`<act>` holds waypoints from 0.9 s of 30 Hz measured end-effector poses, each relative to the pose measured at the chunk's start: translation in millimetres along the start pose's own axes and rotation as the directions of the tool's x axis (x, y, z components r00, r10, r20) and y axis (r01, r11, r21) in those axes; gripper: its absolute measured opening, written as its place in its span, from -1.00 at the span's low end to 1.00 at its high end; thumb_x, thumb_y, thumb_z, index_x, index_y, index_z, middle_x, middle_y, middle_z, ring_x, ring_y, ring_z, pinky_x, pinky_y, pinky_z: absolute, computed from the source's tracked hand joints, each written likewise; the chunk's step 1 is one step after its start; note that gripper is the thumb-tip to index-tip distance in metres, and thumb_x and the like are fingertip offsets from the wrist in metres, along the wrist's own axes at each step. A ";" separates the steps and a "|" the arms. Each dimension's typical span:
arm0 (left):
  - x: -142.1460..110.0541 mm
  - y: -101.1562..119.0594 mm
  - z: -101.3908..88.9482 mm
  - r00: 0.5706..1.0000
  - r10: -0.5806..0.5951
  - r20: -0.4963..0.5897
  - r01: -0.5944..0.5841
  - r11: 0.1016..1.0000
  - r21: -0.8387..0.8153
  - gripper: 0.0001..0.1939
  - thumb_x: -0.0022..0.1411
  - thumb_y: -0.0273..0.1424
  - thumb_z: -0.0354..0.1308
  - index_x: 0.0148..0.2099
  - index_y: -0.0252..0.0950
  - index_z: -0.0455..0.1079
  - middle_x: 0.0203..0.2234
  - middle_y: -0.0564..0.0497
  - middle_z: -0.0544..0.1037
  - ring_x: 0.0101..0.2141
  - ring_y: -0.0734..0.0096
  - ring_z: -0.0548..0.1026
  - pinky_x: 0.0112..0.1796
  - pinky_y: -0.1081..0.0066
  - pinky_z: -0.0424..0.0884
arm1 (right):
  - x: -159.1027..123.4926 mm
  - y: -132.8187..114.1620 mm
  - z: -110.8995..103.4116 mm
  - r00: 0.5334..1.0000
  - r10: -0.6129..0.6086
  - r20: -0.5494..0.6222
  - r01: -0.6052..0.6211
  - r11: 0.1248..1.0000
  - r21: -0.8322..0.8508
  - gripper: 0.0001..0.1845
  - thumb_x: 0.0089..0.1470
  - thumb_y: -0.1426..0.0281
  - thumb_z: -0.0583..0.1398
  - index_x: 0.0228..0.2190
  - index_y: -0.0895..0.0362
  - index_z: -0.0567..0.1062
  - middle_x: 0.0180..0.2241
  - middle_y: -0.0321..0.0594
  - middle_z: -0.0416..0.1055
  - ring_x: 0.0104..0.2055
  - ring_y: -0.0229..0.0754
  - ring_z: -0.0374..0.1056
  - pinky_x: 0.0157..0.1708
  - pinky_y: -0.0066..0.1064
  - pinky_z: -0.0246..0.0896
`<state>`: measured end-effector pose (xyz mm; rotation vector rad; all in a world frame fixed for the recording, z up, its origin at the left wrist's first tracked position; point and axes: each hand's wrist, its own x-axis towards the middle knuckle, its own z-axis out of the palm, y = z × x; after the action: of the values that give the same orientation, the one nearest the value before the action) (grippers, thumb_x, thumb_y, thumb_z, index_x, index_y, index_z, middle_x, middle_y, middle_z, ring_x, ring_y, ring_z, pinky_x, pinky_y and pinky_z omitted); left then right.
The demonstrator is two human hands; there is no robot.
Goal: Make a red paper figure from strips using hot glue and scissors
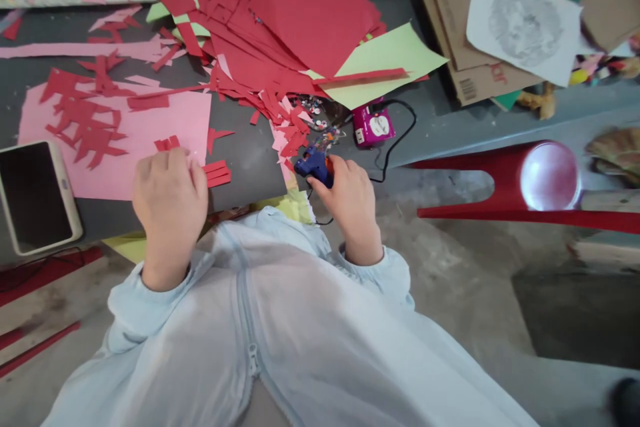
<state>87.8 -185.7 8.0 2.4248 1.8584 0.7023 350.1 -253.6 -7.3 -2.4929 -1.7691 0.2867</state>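
Note:
My right hand [350, 197] is wrapped round a blue hot glue gun [315, 165] with an orange trigger, its nozzle over the table's front edge. My left hand [171, 197] is closed, knuckles up, at the lower right of a pink paper sheet [150, 113]. A cut red paper piece [167, 143] pokes out beyond its fingers; the fingertips are hidden. Just right of that hand lies a slit red paper piece [219, 174]. Red paper cutouts [87, 121] are spread over the pink sheet.
Red paper sheets [310, 13] and red scraps [290, 123] cover the table's middle. A magenta box [373, 127] with a black cable stands near the glue gun. A phone [37, 197] lies left. Cardboard [450, 27] lies far right, near a red stool [505, 180].

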 end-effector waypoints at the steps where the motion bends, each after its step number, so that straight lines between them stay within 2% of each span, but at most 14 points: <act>1: 0.6 7.6 -0.5 0.999 0.031 0.005 -0.031 0.999 -0.006 -0.73 0.41 -0.28 -0.05 -0.10 -0.19 0.48 -0.31 -0.15 0.59 -0.18 0.07 0.51 -0.14 0.10 0.41 | 1.2 0.7 0.2 1.000 -0.010 0.006 0.010 1.000 0.004 -0.50 0.22 0.18 0.14 0.06 0.25 0.42 -0.13 0.15 0.49 -0.10 0.19 0.36 -0.10 -0.11 0.20; 5: 0.0 37.8 0.5 0.976 0.148 0.158 -0.146 0.989 -0.022 -0.72 0.41 -0.31 -0.05 -0.10 -0.25 0.48 -0.28 -0.12 0.61 -0.19 0.12 0.52 -0.18 0.18 0.40 | 7.2 4.3 0.1 0.997 -0.063 0.033 0.061 0.997 0.039 -0.58 0.22 0.25 0.13 0.01 0.25 0.43 -0.13 0.15 0.52 -0.10 0.17 0.37 -0.09 -0.13 0.19; 8: -1.1 52.8 1.6 0.955 0.205 0.214 -0.205 0.979 -0.025 -0.71 0.40 -0.34 -0.07 -0.15 -0.27 0.49 -0.31 -0.11 0.62 -0.22 0.14 0.52 -0.17 0.21 0.40 | 10.1 6.7 0.4 0.994 -0.091 0.059 0.088 0.994 0.060 -0.64 0.20 0.29 0.15 -0.05 0.25 0.45 -0.17 0.11 0.53 -0.12 0.15 0.39 -0.12 -0.16 0.21; 11: -3.2 60.3 2.4 0.952 0.211 0.223 -0.215 0.977 -0.005 -0.69 0.40 -0.35 -0.08 -0.19 -0.27 0.50 -0.33 -0.10 0.62 -0.24 0.16 0.52 -0.19 0.25 0.39 | 8.7 11.3 1.7 0.991 -0.127 0.046 0.123 0.989 0.081 -0.67 0.17 0.30 0.16 -0.09 0.24 0.47 -0.21 0.07 0.54 -0.15 0.13 0.41 -0.14 -0.17 0.24; 13: -6.0 62.4 3.0 0.958 0.196 0.208 -0.201 0.979 0.003 -0.68 0.40 -0.35 -0.08 -0.21 -0.26 0.50 -0.35 -0.08 0.62 -0.25 0.18 0.52 -0.21 0.27 0.38 | 5.4 16.9 1.8 0.988 -0.156 -0.006 0.156 0.981 0.117 -0.65 0.17 0.29 0.16 -0.07 0.23 0.48 -0.22 0.05 0.54 -0.16 0.12 0.42 -0.13 -0.15 0.27; 17: -15.5 61.0 1.9 0.981 0.100 0.166 -0.101 0.995 -0.003 -0.71 0.39 -0.34 -0.04 -0.21 -0.25 0.52 -0.36 -0.06 0.62 -0.27 0.20 0.53 -0.25 0.30 0.37 | -2.8 32.1 -1.0 0.980 -0.147 -0.138 0.183 0.933 0.310 -0.62 0.11 0.24 0.20 -0.07 0.16 0.48 -0.17 0.01 0.56 -0.14 0.09 0.45 -0.10 -0.08 0.34; 18: -18.8 59.2 0.6 0.985 0.063 0.161 -0.064 0.998 0.002 -0.71 0.38 -0.33 -0.03 -0.21 -0.25 0.52 -0.36 -0.06 0.62 -0.27 0.21 0.54 -0.26 0.31 0.36 | -4.4 35.5 -1.7 0.979 -0.131 -0.153 0.182 0.903 0.390 -0.61 0.09 0.21 0.22 -0.07 0.12 0.48 -0.15 -0.02 0.56 -0.15 0.07 0.46 -0.09 -0.07 0.37; 20: -26.4 53.7 -2.8 0.988 -0.010 0.156 0.005 0.999 0.032 -0.72 0.38 -0.33 -0.02 -0.22 -0.26 0.52 -0.37 -0.06 0.61 -0.29 0.21 0.53 -0.29 0.32 0.34 | -6.7 39.8 -2.4 0.989 -0.100 -0.113 0.147 0.798 0.584 -0.57 0.05 0.16 0.26 -0.07 0.08 0.47 -0.19 -0.09 0.56 -0.24 -0.02 0.47 -0.14 -0.09 0.42; 23: -41.3 41.4 -7.2 0.988 -0.090 0.126 0.077 0.992 0.100 -0.73 0.37 -0.34 -0.02 -0.25 -0.26 0.51 -0.43 -0.06 0.58 -0.32 0.22 0.52 -0.30 0.32 0.33 | -9.1 38.4 -2.7 0.989 -0.149 -0.010 0.085 0.509 0.857 -0.53 0.03 0.09 0.29 -0.07 0.04 0.42 -0.24 -0.18 0.54 -0.31 -0.10 0.50 -0.27 -0.19 0.48; 25: -52.9 31.9 -7.9 0.990 -0.118 0.082 0.107 0.986 0.129 -0.73 0.38 -0.35 -0.02 -0.24 -0.26 0.50 -0.43 -0.05 0.57 -0.33 0.23 0.50 -0.27 0.31 0.34 | -10.9 33.3 -3.1 0.976 -0.209 0.053 0.032 0.384 0.923 -0.59 0.07 0.08 0.29 -0.12 0.02 0.42 -0.30 -0.24 0.50 -0.39 -0.15 0.50 -0.33 -0.24 0.48; 27: -64.4 23.2 -6.3 0.991 -0.124 0.048 0.117 0.984 0.134 -0.73 0.39 -0.36 -0.03 -0.22 -0.26 0.50 -0.39 -0.06 0.59 -0.30 0.22 0.50 -0.21 0.28 0.37 | -12.7 27.1 -3.2 0.960 -0.269 0.077 0.014 0.321 0.947 -0.65 0.12 0.10 0.27 -0.12 -0.01 0.42 -0.35 -0.29 0.45 -0.43 -0.20 0.47 -0.33 -0.27 0.46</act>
<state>94.1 -253.4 -2.1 2.3526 2.0699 0.5150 371.8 -274.5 -7.3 -1.4196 -1.2052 1.2253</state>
